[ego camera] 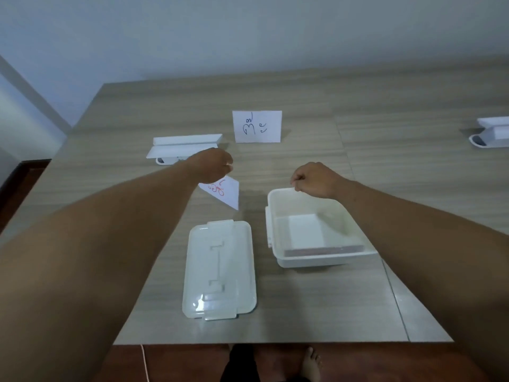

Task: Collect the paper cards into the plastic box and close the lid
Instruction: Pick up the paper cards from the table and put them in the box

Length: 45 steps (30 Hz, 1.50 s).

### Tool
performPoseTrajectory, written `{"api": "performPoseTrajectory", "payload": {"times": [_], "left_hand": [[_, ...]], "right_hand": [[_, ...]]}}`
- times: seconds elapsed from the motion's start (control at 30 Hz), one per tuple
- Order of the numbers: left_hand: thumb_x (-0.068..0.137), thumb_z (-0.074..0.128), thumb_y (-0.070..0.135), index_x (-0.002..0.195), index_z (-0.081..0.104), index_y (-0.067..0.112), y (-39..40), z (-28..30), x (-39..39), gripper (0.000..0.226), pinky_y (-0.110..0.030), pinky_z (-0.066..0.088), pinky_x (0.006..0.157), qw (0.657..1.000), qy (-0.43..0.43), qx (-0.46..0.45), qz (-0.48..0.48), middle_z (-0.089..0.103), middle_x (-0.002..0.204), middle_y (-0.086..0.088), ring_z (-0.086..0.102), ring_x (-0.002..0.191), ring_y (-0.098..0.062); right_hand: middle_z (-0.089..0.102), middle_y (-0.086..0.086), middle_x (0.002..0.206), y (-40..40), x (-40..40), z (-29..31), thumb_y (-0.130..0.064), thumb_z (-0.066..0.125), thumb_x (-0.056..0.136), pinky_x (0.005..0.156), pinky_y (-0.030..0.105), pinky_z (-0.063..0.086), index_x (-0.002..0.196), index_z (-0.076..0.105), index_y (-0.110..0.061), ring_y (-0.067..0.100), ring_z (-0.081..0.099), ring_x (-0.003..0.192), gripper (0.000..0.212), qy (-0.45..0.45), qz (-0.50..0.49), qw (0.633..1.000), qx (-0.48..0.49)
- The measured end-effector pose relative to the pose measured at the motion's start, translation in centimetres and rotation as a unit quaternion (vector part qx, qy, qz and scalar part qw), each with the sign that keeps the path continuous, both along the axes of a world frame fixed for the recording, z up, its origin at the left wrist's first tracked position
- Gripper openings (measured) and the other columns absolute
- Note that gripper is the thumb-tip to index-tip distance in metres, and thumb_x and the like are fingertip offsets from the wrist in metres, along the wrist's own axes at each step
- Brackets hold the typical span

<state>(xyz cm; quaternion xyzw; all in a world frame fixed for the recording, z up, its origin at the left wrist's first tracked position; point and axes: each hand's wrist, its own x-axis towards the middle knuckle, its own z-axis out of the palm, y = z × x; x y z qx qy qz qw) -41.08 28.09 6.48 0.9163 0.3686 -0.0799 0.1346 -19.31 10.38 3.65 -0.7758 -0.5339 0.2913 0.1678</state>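
Observation:
My left hand (213, 165) is shut on a white paper card with red writing (224, 193), holding it tilted above the table, left of the box. The open white plastic box (278, 241) stands right of centre, with white paper (304, 230) lying flat inside it. My right hand (316, 179) grips the box's far rim with curled fingers. The clear lid (219, 270) lies flat on the table to the left of the box. Another white card with blue and black writing (257, 126) lies farther back on the table.
A white stand-like object (183, 148) sits at the back left, behind my left hand. A similar white object (490, 135) is at the far right edge. The table's front edge runs along the bottom, with a bare foot (311, 362) on the reddish floor below.

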Motion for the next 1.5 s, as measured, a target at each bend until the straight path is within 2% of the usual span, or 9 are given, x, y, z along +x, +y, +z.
{"api": "performPoseTrajectory", "payload": {"times": [0.17, 0.43, 0.5, 0.6, 0.7, 0.93, 1.1, 1.3, 1.5], "left_hand": [[0.094, 0.053, 0.024, 0.133, 0.054, 0.015, 7.9, -1.8, -2.5, 0.04, -0.04, 0.041, 0.103, 0.999, 0.034, -0.007, 0.003, 0.054, 0.137, -0.011, 0.051, 0.125, -0.031], [0.091, 0.059, 0.02, 0.139, 0.048, 0.02, 15.6, -7.5, -4.3, 0.049, -0.04, 0.033, 0.112, 0.998, 0.011, -0.061, -0.03, 0.045, 0.147, -0.004, 0.04, 0.136, -0.026], [0.088, 0.063, 0.019, 0.129, 0.059, 0.019, 16.0, -8.9, -4.3, 0.042, -0.036, 0.039, 0.103, 0.997, 0.001, -0.057, -0.057, 0.056, 0.136, -0.004, 0.048, 0.128, -0.027], [0.079, 0.065, 0.014, 0.096, 0.075, 0.013, 15.3, -10.0, -4.2, 0.02, -0.027, 0.035, 0.075, 0.996, -0.033, -0.045, -0.065, 0.07, 0.102, -0.006, 0.061, 0.102, -0.029], [0.078, 0.066, 0.015, 0.089, 0.075, 0.013, 14.4, -10.2, -4.5, 0.015, -0.029, 0.042, 0.069, 0.997, -0.048, -0.046, -0.031, 0.072, 0.093, -0.011, 0.062, 0.091, -0.029], [0.076, 0.072, 0.017, 0.084, 0.074, 0.006, 11.5, -5.2, -4.1, 0.013, -0.034, 0.047, 0.069, 0.993, -0.105, -0.046, 0.016, 0.071, 0.089, -0.011, 0.06, 0.079, -0.025], [0.073, 0.077, 0.014, 0.087, 0.076, 0.009, 6.0, 0.6, -1.3, 0.015, -0.025, 0.04, 0.067, 0.986, -0.161, -0.021, 0.037, 0.07, 0.082, -0.008, 0.059, 0.075, -0.022], [0.071, 0.079, 0.013, 0.095, 0.076, 0.009, -2.5, 4.4, 3.8, 0.025, -0.028, 0.046, 0.071, 0.983, -0.185, -0.009, -0.004, 0.073, 0.095, -0.01, 0.062, 0.082, -0.023], [0.076, 0.076, 0.015, 0.101, 0.076, 0.009, -10.1, 3.3, 7.6, 0.026, -0.024, 0.041, 0.079, 0.982, -0.182, -0.038, -0.032, 0.074, 0.102, -0.005, 0.06, 0.092, -0.015]], "right_hand": [[0.072, 0.002, 0.113, 6.9, -3.9, -0.7, -0.007, 0.052, 0.085, 0.081, 0.017, 0.039, 0.099, 0.074, -0.009, 0.011, 0.059, 0.095, 0.025, -0.021, -0.013, 0.999, 0.022], [0.063, 0.009, 0.127, 15.4, -10.5, -4.3, -0.02, 0.058, 0.089, 0.102, 0.034, 0.046, 0.127, 0.058, -0.008, 0.024, 0.057, 0.118, 0.04, 0.005, -0.026, 0.998, -0.061], [0.063, 0.01, 0.128, 16.2, -11.4, -5.8, -0.023, 0.06, 0.09, 0.098, 0.032, 0.047, 0.13, 0.055, -0.007, 0.025, 0.058, 0.117, 0.044, -0.002, -0.027, 0.996, -0.082], [0.067, 0.013, 0.118, 16.5, -12.1, -7.5, -0.011, 0.055, 0.091, 0.075, 0.025, 0.039, 0.114, 0.065, -0.003, 0.022, 0.06, 0.098, 0.026, -0.003, -0.039, 0.998, -0.042], [0.07, 0.014, 0.109, 16.5, -12.2, -8.0, -0.004, 0.052, 0.091, 0.071, 0.022, 0.034, 0.105, 0.069, -0.001, 0.024, 0.061, 0.094, 0.022, -0.009, -0.045, 0.999, -0.011], [0.071, 0.012, 0.109, 14.5, -9.4, -3.5, 0.0, 0.054, 0.089, 0.076, 0.019, 0.037, 0.105, 0.071, -0.001, 0.026, 0.063, 0.102, 0.023, -0.005, -0.034, 0.997, 0.073], [0.069, 0.012, 0.119, 9.9, -5.8, 1.8, -0.003, 0.058, 0.089, 0.085, 0.017, 0.039, 0.113, 0.07, -0.003, 0.024, 0.062, 0.111, 0.026, -0.014, -0.048, 0.989, 0.141], [0.075, 0.011, 0.107, 1.1, 0.1, 6.1, -0.001, 0.064, 0.082, 0.08, 0.022, 0.046, 0.1, 0.076, -0.005, 0.022, 0.067, 0.099, 0.023, -0.01, -0.096, 0.977, 0.188], [0.076, 0.008, 0.107, -6.7, 4.2, 5.6, -0.006, 0.073, 0.078, 0.08, 0.018, 0.044, 0.101, 0.077, -0.008, 0.007, 0.064, 0.091, 0.024, -0.015, -0.123, 0.978, 0.168]]}}
